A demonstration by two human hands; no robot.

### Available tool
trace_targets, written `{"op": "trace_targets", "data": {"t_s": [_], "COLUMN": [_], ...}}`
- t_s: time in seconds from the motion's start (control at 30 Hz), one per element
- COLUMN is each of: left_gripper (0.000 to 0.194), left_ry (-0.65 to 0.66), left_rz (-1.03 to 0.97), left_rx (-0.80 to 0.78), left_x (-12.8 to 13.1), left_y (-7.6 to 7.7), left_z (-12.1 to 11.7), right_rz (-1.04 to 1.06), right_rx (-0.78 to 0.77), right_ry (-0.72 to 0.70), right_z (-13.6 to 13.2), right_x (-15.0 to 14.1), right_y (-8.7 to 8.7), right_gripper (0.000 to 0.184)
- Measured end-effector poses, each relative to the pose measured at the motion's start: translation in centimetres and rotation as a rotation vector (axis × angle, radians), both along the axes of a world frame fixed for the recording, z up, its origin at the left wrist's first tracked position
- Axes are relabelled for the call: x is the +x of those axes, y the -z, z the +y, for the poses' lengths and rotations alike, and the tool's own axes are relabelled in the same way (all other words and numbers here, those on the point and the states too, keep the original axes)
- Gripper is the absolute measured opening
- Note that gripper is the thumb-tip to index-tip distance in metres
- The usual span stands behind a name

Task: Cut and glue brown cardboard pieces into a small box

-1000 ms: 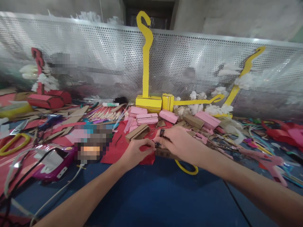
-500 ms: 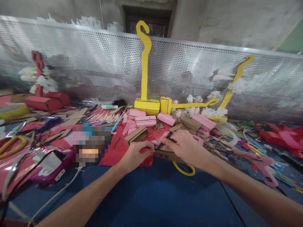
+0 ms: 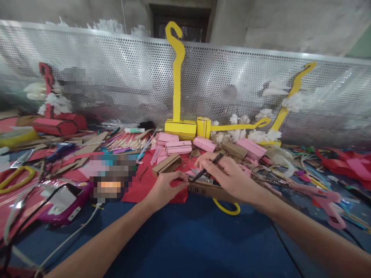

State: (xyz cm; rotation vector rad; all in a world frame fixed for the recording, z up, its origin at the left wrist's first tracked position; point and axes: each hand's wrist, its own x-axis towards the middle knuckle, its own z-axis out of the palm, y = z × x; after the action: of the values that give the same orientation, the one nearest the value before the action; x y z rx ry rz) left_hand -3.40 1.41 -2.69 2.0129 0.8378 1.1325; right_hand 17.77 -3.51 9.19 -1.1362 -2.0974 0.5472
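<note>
Between the fingers of my right hand is a slim black pen, slanting down to the left. Its tip rests at the upper edge of a brown cardboard piece with printed marks. My left hand pinches the left end of that same cardboard, thumb and forefinger close together. Just behind the left hand stands a folded brown cardboard box on a red sheet. A yellow loop handle sticks out below the cardboard. Small pink boxes lie beyond both hands.
Yellow cardboard hook shapes stand against a perforated metal panel. On the right lies a pink glue gun; a purple device with cables sits left. Scraps and thin sticks litter the blue table.
My right hand has shifted slightly and tipped the pen, so its shaft now shows more fully and leans right. The left hand keeps its place on the cardboard.
</note>
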Motion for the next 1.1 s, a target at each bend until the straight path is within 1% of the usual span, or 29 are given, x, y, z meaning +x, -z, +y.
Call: {"op": "trace_targets", "data": {"t_s": [0.03, 0.1, 0.17, 0.2, 0.33, 0.43, 0.57, 0.7, 0.87, 1.1], "left_gripper": [0.010, 0.010, 0.010, 0.010, 0.010, 0.010, 0.008, 0.008, 0.007, 0.007], "left_ry": [0.000, 0.005, 0.011, 0.013, 0.022, 0.016, 0.014, 0.025, 0.036, 0.038], "left_rz": [0.002, 0.008, 0.015, 0.018, 0.023, 0.013, 0.004, 0.003, -0.007, -0.010], "left_rx": [-0.001, -0.002, -0.001, 0.000, 0.004, 0.009, 0.018, 0.022, 0.025, 0.037], "left_x": [0.0, 0.0, 0.0, 0.0, -0.1, -0.1, 0.0, 0.2, 0.3, 0.4], "left_y": [-0.1, -0.2, -0.3, -0.4, -0.4, -0.3, -0.1, -0.2, -0.2, 0.2], "left_z": [0.0, 0.1, 0.1, 0.1, 0.0, 0.1, 0.1, -0.1, -0.1, 0.1], "right_rz": [0.140, 0.382, 0.515, 0.540, 0.599, 0.638, 0.595, 0.596, 0.529, 0.541], "right_rx": [-0.093, -0.298, -0.437, -0.461, -0.383, -0.318, -0.239, -0.205, -0.147, -0.143], "right_ry": [-0.098, -0.263, -0.340, -0.344, -0.264, -0.203, -0.131, -0.131, -0.096, -0.098], "right_z": [0.4, 1.4, 2.5, 2.9, 3.8, 3.5, 2.9, 2.6, 2.2, 1.2], "right_x": [-0.3, -1.0, -1.7, -2.0, -2.9, -3.2, -3.1, -2.7, -2.3, -2.2], "right_y": [0.4, 1.1, 1.8, 2.1, 3.2, 3.6, 3.7, 3.9, 4.3, 4.4], "right_gripper": [0.034, 0.037, 0.044, 0.047, 0.051, 0.050, 0.050, 0.050, 0.053, 0.049]}}
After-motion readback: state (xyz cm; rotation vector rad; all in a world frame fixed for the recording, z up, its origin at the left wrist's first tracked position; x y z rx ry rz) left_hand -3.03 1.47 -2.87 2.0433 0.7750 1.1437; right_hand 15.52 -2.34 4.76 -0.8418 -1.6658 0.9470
